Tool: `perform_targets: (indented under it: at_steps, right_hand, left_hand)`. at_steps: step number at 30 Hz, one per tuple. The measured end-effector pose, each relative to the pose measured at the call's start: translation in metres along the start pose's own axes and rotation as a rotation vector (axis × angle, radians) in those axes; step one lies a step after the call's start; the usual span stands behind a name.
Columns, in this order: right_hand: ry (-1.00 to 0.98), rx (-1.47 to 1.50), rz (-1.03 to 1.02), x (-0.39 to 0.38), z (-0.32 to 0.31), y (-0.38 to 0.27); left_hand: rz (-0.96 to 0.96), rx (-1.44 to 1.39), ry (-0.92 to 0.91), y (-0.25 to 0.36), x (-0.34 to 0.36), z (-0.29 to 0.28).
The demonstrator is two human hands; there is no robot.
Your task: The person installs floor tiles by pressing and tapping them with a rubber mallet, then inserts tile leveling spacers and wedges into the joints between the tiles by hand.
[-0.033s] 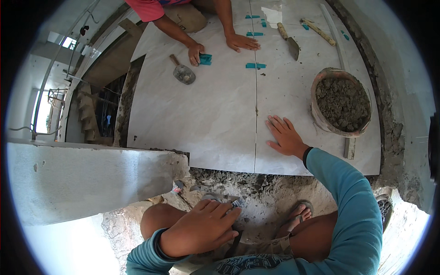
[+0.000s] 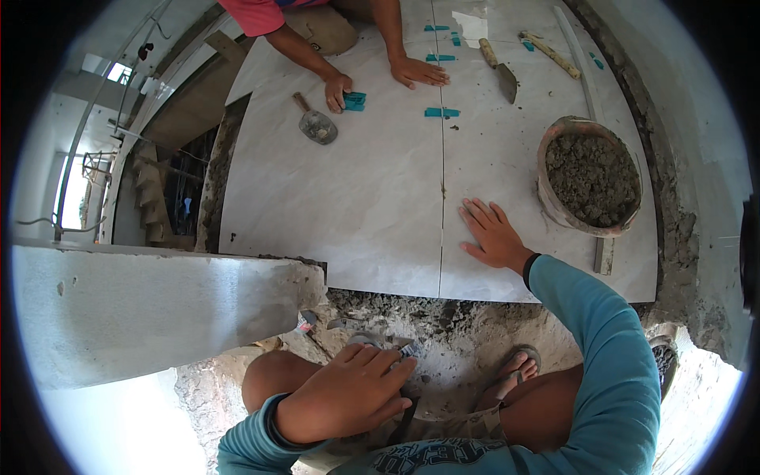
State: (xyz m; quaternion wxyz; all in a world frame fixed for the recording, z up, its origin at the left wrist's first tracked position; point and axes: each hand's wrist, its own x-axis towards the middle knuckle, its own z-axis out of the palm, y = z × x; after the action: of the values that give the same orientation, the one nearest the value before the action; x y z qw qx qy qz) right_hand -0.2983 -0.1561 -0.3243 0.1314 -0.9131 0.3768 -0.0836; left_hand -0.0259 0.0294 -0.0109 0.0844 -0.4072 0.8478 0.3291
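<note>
My right hand [image 2: 496, 236] lies flat with spread fingers on a large pale floor tile [image 2: 507, 166], just right of the joint. A bucket of grey mortar [image 2: 592, 178] stands on the tile to its right. Near my body, my left hand [image 2: 348, 393] rests over my bent leg, fingers loosely extended, with no held object visible; its palm is hidden. Across from me, a co-worker's hand [image 2: 339, 91] touches teal wedges [image 2: 354, 101], while their other hand [image 2: 418, 72] presses flat beside the joint. Teal tile-levelling wedges [image 2: 442, 112] sit along that joint.
A trowel [image 2: 499, 71] and a hammer [image 2: 549, 55] lie at the far right, beside a long straight bar [image 2: 580, 63]. Another trowel [image 2: 317, 125] lies on the left tile. A low wall [image 2: 158, 305] juts in at left, below an open stairwell [image 2: 174, 194]. Rough mortar [image 2: 443, 315] borders the near tile edge.
</note>
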Motion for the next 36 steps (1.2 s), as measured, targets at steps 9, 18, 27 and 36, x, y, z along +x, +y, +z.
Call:
perform_targets:
  at_steps: [9,18,27,36]
  right_hand:
    - [-0.005,-0.024,0.003,0.001,0.004,0.002]
    - [-0.011,-0.024,0.002,-0.001,0.003,0.002]
    - [0.008,-0.001,0.003,-0.001,0.003,0.001]
    - [0.081,0.076,-0.055,-0.007,0.001,0.015]
  left_hand:
    - [0.013,0.028,0.002,0.001,0.002,-0.006]
    - [0.019,0.043,0.014,0.002,0.002,-0.003]
    - [0.006,0.005,-0.022,0.002,0.002,-0.003]
    - [-0.031,0.001,-0.073,0.009,0.001,-0.009]
